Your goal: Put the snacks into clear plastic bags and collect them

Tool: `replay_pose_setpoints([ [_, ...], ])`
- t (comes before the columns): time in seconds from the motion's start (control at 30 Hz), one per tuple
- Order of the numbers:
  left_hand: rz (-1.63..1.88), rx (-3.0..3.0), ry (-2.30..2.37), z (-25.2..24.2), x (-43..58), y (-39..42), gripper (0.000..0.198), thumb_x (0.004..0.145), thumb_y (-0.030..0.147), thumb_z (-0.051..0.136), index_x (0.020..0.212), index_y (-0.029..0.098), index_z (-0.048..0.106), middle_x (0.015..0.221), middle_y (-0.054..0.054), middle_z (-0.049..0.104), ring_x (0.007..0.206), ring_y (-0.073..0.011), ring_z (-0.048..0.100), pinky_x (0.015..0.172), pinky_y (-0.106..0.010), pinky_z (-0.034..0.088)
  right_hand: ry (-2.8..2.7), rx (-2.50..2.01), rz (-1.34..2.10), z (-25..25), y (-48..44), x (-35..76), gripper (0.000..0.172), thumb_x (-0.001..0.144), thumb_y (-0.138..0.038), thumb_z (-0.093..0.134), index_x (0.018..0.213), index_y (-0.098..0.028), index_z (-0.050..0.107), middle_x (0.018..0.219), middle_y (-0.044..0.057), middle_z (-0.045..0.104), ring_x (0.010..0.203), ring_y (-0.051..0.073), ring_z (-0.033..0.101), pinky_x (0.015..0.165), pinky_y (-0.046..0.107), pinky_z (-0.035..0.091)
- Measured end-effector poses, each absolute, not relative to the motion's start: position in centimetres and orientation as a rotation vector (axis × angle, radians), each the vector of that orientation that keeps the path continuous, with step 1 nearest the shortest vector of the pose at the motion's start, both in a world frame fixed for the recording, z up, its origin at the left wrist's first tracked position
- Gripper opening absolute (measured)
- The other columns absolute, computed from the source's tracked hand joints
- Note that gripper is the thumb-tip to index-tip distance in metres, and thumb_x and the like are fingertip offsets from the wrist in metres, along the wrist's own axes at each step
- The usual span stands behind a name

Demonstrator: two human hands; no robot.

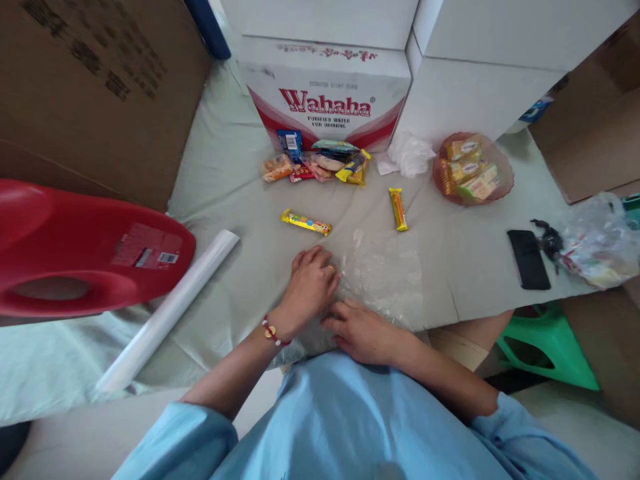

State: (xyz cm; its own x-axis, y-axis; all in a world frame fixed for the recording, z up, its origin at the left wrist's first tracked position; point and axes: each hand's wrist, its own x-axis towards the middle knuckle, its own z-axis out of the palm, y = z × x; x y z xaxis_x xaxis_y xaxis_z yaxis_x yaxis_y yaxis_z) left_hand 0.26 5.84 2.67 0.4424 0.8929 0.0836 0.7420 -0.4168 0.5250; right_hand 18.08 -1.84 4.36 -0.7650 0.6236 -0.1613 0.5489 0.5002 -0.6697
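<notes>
A clear plastic sheet (385, 273) lies flat on the pale green tablecloth (225, 173) near the front edge. My left hand (310, 283) rests on the sheet's left edge with fingers curled and pressed down on it. My right hand (363, 330) lies at the sheet's near edge, fingers pinched on the plastic. Two yellow snack bars, one (306, 223) just beyond my left hand and one (398, 209) beyond the sheet, lie loose on the cloth. A pile of small wrapped snacks (320, 165) sits farther back.
A roll of clear film (170, 310) lies at the left beside a red plastic stool (75, 247). A Wahaha carton (325, 100) and white boxes stand at the back. A red bowl of snacks (473, 170), a black phone (529, 259), keys and a plastic bag (597, 243) are at the right.
</notes>
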Motion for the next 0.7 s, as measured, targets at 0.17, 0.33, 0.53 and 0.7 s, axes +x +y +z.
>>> replay_pose_setpoints([
  [0.17, 0.565, 2.231, 1.572, 0.8, -2.3, 5.2, 0.024, 0.096, 0.033, 0.06, 0.108, 0.018, 0.074, 0.138, -0.018, 0.065, 0.133, -0.0356, 0.057, 0.113, -0.057, 0.047, -2.525, -0.823, 1.47, 5.4, -2.4, 20.3, 0.041, 0.101, -0.027, 0.063, 0.141, -0.019, 0.066, 0.159, 0.013, 0.053, 0.142, 0.023, 0.055, 0.119, 0.038, 0.043],
  [0.33, 1.082, 2.057, 1.639, 3.7, -1.7, 2.7, 0.017, 0.101, 0.03, 0.057, 0.1, 0.02, 0.071, 0.109, -0.011, 0.071, 0.109, -0.0243, 0.068, 0.099, -0.042, 0.055, -2.532, -0.883, 1.356, 4.6, -1.7, 20.5, 0.039, 0.098, -0.023, 0.065, 0.136, -0.018, 0.069, 0.163, 0.013, 0.049, 0.148, 0.026, 0.049, 0.123, 0.041, 0.04],
  [0.53, 0.639, 2.034, 0.905, 6.5, 2.4, 2.5, 0.027, 0.106, 0.029, 0.048, 0.117, 0.021, 0.071, 0.118, -0.01, 0.076, 0.121, -0.0223, 0.069, 0.105, -0.039, 0.056, -2.629, -0.979, 1.138, 3.4, -1.3, 17.7, 0.038, 0.094, -0.011, 0.062, 0.131, -0.011, 0.072, 0.138, 0.02, 0.07, 0.132, 0.03, 0.064, 0.116, 0.047, 0.047],
  [0.7, 0.222, 2.236, 1.232, 4.1, 2.1, 4.1, 0.033, 0.101, 0.029, 0.051, 0.123, 0.017, 0.071, 0.138, -0.018, 0.069, 0.148, -0.0375, 0.048, 0.124, -0.07, 0.03, -2.68, -1.147, 1.118, 4.5, -1.7, 16.8, 0.036, 0.097, -0.02, 0.065, 0.131, -0.011, 0.072, 0.137, 0.022, 0.069, 0.134, 0.033, 0.062, 0.115, 0.048, 0.048],
])
